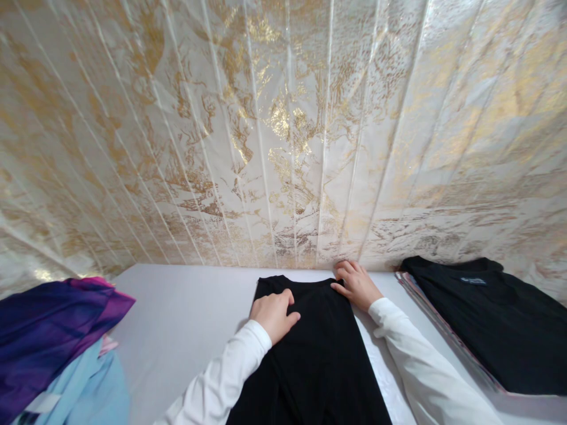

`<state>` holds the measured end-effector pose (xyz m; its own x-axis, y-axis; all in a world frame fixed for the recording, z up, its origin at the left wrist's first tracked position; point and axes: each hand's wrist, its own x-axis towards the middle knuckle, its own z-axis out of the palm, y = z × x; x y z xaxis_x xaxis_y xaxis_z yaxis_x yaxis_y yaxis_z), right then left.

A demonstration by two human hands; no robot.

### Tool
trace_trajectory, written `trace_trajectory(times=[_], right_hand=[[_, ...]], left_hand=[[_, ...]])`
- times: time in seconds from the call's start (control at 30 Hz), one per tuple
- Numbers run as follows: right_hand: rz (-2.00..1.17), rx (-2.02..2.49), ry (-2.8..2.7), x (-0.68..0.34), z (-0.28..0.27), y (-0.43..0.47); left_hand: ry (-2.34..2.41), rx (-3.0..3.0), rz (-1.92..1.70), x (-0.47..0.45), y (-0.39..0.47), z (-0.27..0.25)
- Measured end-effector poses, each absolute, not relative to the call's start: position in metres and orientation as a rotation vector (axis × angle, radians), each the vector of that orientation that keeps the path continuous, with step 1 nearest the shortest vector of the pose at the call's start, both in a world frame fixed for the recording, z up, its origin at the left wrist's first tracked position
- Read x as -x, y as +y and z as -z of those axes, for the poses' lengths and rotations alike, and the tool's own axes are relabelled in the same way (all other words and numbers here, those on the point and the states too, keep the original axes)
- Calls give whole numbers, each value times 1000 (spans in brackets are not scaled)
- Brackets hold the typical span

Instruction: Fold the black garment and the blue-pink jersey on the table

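A black garment (316,348), folded narrow on the sides, lies on the white-covered table in front of me. Its neckline edge is at the far end, close to the wall. My left hand (274,316) rests on the upper left part of the cloth, thumb apart from the loosely bent fingers. At the far right corner of the garment is my right hand (357,285), its thumb touching the cloth near the corner and its fingers spread towards the wall. Neither hand clearly grips the fabric. The near end of the garment runs out of view.
To the right stands a stack of folded garments with a black shirt (491,324) on top. A loose purple garment (48,336) and a light blue one (88,389) lie heaped at left. The white tabletop (177,319) meets a gold-patterned wall covering (283,136).
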<state>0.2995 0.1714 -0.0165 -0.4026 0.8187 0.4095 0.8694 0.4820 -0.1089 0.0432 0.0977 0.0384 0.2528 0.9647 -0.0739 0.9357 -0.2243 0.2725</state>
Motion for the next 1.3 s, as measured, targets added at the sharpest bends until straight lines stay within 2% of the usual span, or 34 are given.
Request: trace_trajectory(times=[0.23,0.63,0.73,0.87,1.1,1.3], right_hand=[[199,1378,-2324,-301,22,174],[141,1368,-2276,-295,21,168],[102,1372,-2244,-290,17,164],[23,1352,-2179,-284,12,159],[-158,1362,-2066,-315,13,148],[-225,1368,-2077,-322,13,132]], left_hand=[[1526,-2071,65,-16,107,-51],[1710,-2149,202,-4,99,-52],[1787,-2219,140,-2,93,-63],[1840,-2384,-128,-18,76,-73],[960,-2721,-429,-67,43,-28],[985,-2682,-310,-74,42,-4]])
